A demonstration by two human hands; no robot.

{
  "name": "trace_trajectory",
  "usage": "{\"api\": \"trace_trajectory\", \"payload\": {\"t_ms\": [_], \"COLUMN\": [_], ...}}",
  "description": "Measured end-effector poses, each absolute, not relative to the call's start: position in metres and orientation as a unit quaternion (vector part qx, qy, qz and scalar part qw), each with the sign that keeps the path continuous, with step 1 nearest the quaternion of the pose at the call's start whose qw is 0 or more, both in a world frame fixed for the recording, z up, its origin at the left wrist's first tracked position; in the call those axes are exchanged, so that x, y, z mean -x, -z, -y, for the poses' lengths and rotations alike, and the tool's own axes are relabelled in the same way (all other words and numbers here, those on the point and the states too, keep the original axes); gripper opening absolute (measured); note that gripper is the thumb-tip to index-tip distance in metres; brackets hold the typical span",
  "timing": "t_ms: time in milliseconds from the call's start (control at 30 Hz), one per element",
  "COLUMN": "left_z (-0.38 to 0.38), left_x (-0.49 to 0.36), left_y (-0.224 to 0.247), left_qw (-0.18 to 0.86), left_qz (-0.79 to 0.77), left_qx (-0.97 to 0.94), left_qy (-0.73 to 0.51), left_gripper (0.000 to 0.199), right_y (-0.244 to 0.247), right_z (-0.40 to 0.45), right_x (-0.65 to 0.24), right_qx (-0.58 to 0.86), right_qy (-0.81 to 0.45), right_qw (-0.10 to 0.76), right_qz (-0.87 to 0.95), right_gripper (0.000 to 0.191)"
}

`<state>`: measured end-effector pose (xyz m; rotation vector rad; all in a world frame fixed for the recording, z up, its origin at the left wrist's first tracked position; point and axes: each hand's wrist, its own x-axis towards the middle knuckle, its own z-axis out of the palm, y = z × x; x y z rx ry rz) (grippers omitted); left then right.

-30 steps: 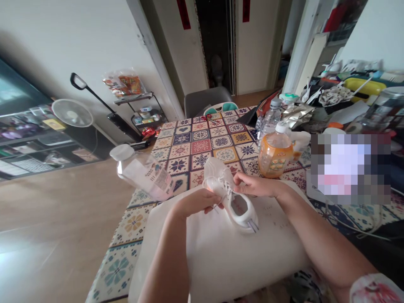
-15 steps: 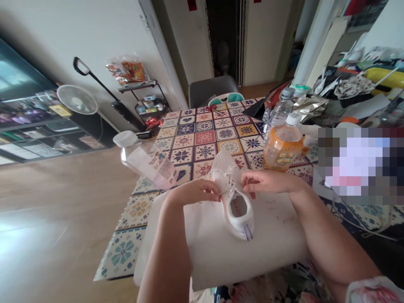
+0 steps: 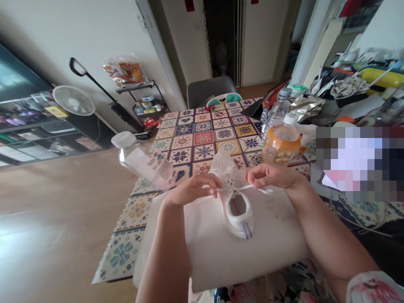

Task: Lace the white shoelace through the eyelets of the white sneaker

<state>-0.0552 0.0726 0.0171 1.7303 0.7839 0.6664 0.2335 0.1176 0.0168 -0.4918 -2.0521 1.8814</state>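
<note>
A white sneaker [image 3: 239,221] lies on a white sheet [image 3: 208,252] at the near edge of the table, its toe pointing away from me and its heel toward me. My left hand [image 3: 200,187] is beside the shoe's left side, thumb and fingers pinched on one end of the shoelace. On the other side my right hand [image 3: 263,176] pinches the other part of the white shoelace [image 3: 248,187], whose tip hangs out to the right. The lace runs fairly taut between both hands, crossing over the tongue just ahead of the shoe's opening.
A tilted clear bottle [image 3: 148,164] with a white cap is at the left table edge. An orange-labelled bottle [image 3: 280,143] and a clear plastic bottle [image 3: 279,107] stand at right. Red scissors [image 3: 212,109] lie at the far end, before a grey chair [image 3: 211,89].
My right hand has risen slightly and now draws a lace end out to the right. The lace has become tighter across the shoe; my left hand has barely moved.
</note>
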Motion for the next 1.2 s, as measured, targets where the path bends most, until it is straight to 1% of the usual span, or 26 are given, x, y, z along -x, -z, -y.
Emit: {"api": "trace_trajectory", "payload": {"t_ms": [100,167,267,333,467,567,667,733,800,867,900,933,967,1100,1200], "left_z": [-0.070,-0.069,-0.068,-0.068,-0.069,-0.070,-0.070,-0.071,-0.072,-0.072,-0.072,-0.072,-0.073,-0.074,-0.075], "left_x": [0.045,0.037,0.030,0.028,0.030,0.030,0.030,0.030,0.031,0.031,0.031,0.032,0.032,0.034,0.036], "left_y": [-0.014,-0.010,-0.006,-0.004,-0.004,-0.004,-0.003,-0.001,0.000,0.001,0.001,0.001,0.001,0.001,0.003], "left_qw": [0.549,0.571,0.604,0.610,0.610,0.618,0.622,0.622,0.622,0.622,0.621,0.620,0.617,0.605,0.603], "left_qz": [-0.311,-0.289,-0.274,-0.281,-0.278,-0.256,-0.238,-0.228,-0.218,-0.212,-0.212,-0.212,-0.213,-0.213,-0.213], "left_qx": [-0.694,-0.668,-0.641,-0.632,-0.626,-0.626,-0.629,-0.631,-0.633,-0.635,-0.635,-0.637,-0.640,-0.660,-0.667], "left_qy": [-0.347,-0.380,-0.385,-0.387,-0.399,-0.402,-0.400,-0.403,-0.406,-0.407,-0.406,-0.406,-0.404,-0.391,-0.383], "left_gripper": [0.037,0.037,0.038,0.039,0.037,0.034,0.033,0.032,0.032,0.031,0.031,0.030,0.030,0.027,0.026], "right_y": [-0.011,-0.008,-0.007,-0.007,-0.006,-0.004,-0.006,-0.009,-0.011,-0.011,-0.011,-0.011,-0.011,-0.015,-0.016], "right_z": [-0.119,-0.119,-0.121,-0.122,-0.125,-0.127,-0.125,-0.123,-0.120,-0.117,-0.115,-0.114,-0.112,-0.108,-0.108], "right_x": [-0.229,-0.227,-0.230,-0.234,-0.244,-0.252,-0.254,-0.248,-0.237,-0.227,-0.222,-0.219,-0.218,-0.218,-0.219], "right_qx": [0.185,0.181,0.132,0.092,0.016,-0.016,0.077,0.172,0.239,0.259,0.255,0.245,0.236,0.223,0.214], "right_qy": [-0.684,-0.691,-0.696,-0.693,-0.660,-0.638,-0.612,-0.577,-0.538,-0.511,-0.503,-0.500,-0.499,-0.501,-0.506], "right_qw": [0.219,0.237,0.245,0.283,0.396,0.410,0.397,0.353,0.244,0.125,0.086,0.067,0.063,0.098,0.092], "right_qz": [0.671,0.659,0.661,0.657,0.638,0.651,0.680,0.716,0.771,0.810,0.821,0.828,0.832,0.830,0.830], "right_gripper": [0.042,0.045,0.049,0.050,0.054,0.065,0.067,0.059,0.048,0.040,0.037,0.034,0.031,0.018,0.011]}}
